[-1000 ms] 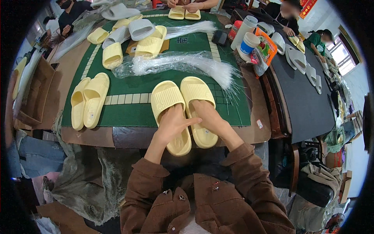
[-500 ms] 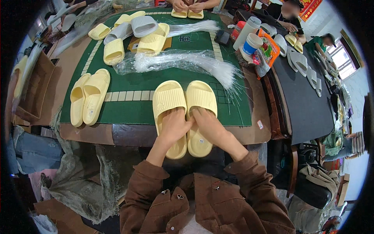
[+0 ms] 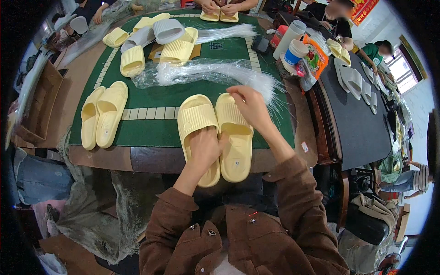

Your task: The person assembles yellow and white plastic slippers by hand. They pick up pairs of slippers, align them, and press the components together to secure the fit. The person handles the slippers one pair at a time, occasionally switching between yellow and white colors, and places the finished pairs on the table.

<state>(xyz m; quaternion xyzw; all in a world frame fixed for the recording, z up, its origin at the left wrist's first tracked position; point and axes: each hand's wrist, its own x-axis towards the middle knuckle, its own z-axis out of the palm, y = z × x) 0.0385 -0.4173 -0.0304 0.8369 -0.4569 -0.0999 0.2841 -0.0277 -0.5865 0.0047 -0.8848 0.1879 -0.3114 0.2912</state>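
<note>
A pair of pale yellow slide slippers lies side by side at the table's near edge, toes pointing away. Into the left slipper (image 3: 198, 120) reaches my left hand (image 3: 204, 145), its fingers hidden under the ribbed strap and its thumb toward the other slipper. My right hand (image 3: 250, 106) is raised over the toe end of the right slipper (image 3: 236, 153), fingers curled in a pinch. Whatever that pinch holds is too small to make out. Just beyond lies a bundle of thin clear plastic strands (image 3: 206, 72), partly in a clear bag.
Another yellow pair (image 3: 110, 114) stands on the green mat (image 3: 151, 130) at left. Yellow and grey slippers (image 3: 168, 31) are heaped at the back. A white tub (image 3: 295, 51) and bottle (image 3: 289, 39) stand at right. Across the table, another person's hands (image 3: 221, 8) handle yellow slippers.
My right hand has come out of the right slipper and moved up and away, above its toe end. My left hand stays inside the left slipper.
</note>
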